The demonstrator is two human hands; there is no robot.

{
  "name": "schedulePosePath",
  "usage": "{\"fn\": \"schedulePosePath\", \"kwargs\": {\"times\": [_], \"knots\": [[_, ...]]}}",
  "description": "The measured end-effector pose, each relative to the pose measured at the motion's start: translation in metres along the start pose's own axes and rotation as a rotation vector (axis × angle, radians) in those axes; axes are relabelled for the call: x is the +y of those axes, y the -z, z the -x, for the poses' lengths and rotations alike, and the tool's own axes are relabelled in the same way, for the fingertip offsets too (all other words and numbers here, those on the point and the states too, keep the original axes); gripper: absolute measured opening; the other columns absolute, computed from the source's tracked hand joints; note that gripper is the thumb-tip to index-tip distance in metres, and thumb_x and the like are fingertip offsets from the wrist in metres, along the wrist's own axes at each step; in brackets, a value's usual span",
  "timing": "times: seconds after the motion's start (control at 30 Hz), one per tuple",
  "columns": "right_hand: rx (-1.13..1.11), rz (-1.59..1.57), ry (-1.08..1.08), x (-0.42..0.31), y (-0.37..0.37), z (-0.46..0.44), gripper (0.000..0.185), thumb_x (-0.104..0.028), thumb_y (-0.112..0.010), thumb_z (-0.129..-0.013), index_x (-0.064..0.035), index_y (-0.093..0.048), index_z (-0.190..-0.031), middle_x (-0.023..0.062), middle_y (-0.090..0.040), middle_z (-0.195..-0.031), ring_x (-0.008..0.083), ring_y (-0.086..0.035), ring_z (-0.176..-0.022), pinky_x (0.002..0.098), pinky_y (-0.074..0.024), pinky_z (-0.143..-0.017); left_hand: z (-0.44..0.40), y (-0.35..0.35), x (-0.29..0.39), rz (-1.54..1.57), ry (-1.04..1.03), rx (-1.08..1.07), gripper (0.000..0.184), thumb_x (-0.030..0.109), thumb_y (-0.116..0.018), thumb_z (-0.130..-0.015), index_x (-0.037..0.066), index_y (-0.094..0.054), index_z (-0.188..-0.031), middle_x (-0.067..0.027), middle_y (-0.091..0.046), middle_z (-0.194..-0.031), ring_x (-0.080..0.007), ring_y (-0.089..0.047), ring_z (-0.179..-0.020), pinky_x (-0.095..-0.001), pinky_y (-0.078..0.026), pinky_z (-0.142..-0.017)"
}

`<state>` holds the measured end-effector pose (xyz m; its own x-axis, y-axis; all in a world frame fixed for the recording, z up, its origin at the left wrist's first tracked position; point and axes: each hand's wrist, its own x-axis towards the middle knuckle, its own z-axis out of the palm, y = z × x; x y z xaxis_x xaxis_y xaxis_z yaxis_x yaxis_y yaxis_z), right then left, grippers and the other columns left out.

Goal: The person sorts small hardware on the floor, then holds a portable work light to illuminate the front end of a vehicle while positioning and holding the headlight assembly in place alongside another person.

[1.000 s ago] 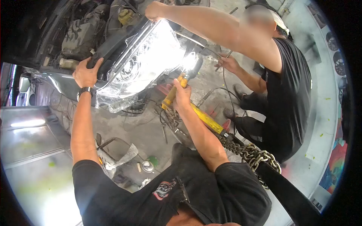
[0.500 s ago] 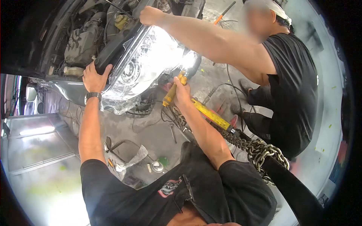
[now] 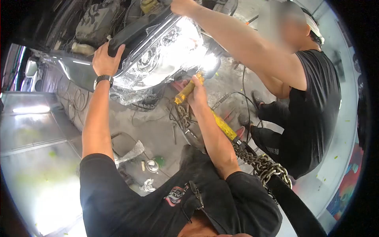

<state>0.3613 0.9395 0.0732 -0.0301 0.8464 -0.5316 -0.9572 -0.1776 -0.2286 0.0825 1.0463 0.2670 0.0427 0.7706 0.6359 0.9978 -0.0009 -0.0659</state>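
My left hand (image 3: 106, 61) is on the near end of a long black trim piece (image 3: 132, 33) along the top of the car's front, thumb and fingers on either side of it. Below the trim, a headlight (image 3: 152, 61) covered in clear plastic film shines with glare. Closed round the yellow handle of a work light (image 3: 185, 93), my right hand (image 3: 198, 93) holds it low beside the headlight; its lit end glows brightly. A co-worker's hand (image 3: 183, 7) touches the far end of the trim.
The co-worker (image 3: 316, 106) squats at the right. A yellow hydraulic ram (image 3: 225, 126) and a heap of chain (image 3: 270, 166) lie by my right arm. Cables (image 3: 246, 98), a small round dish (image 3: 152, 166) and scraps lie on the floor. Engine parts (image 3: 94, 25) show behind the trim.
The view has shifted, moving the car up and the co-worker right in the picture. My hands keep their holds on the trim and the work light.
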Motion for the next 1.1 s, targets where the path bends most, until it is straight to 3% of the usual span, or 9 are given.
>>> {"fn": "schedulePosePath", "kwargs": {"times": [0.33, 0.63, 0.83, 1.1], "knots": [[0.009, 0.029, -0.042, -0.004, 0.005, -0.001, 0.029, -0.014, -0.065, -0.094, 0.0004, -0.044, -0.109, 0.0144, -0.059, -0.092, 0.0280, -0.066, -0.076, 0.0440, -0.0586, -0.075, 0.000, -0.002, -0.002, -0.039, 0.000, -0.002, 0.073, 0.067, -0.065, -0.080, 0.005, -0.067, -0.119, -0.0105, -0.067, -0.121, -0.0301, -0.060, -0.113, -0.0411, -0.048, -0.097], [-0.130, -0.042, -0.026, 0.000, 0.011, -0.007, 0.028, -0.013, -0.067, -0.093, -0.0032, -0.046, -0.108, 0.0117, -0.059, -0.090, 0.0263, -0.065, -0.074, 0.0432, -0.0588, -0.075, 0.000, 0.005, 0.003, -0.009, 0.025, -0.068, 0.070, 0.065, -0.063, -0.084, 0.005, -0.066, -0.121, -0.0122, -0.065, -0.125, -0.0312, -0.058, -0.117, -0.0407, -0.045, -0.101], [-0.111, -0.082, -0.011, 0.002, 0.008, -0.001, 0.030, -0.014, -0.071, -0.091, -0.0073, -0.047, -0.108, 0.0068, -0.055, -0.092, 0.0245, -0.065, -0.075, 0.0414, -0.0583, -0.076, 0.000, -0.001, 0.000, -0.001, -0.014, -0.040, 0.071, 0.064, -0.064, -0.083, 0.004, -0.066, -0.120, -0.0133, -0.065, -0.123, -0.0331, -0.058, -0.117, -0.0429, -0.044, -0.101], [0.039, -0.005, -0.003, 0.003, -0.002, 0.022, 0.027, -0.015, -0.071, -0.091, -0.0095, -0.049, -0.104, 0.0065, -0.060, -0.085, 0.0220, -0.066, -0.072, 0.0380, -0.0587, -0.069, 0.000, -0.005, 0.000, -0.068, 0.002, -0.063, 0.075, 0.069, -0.061, -0.083, 0.006, -0.065, -0.123, -0.0135, -0.066, -0.123, -0.0315, -0.059, -0.116, -0.0426, -0.046, -0.100]]}}
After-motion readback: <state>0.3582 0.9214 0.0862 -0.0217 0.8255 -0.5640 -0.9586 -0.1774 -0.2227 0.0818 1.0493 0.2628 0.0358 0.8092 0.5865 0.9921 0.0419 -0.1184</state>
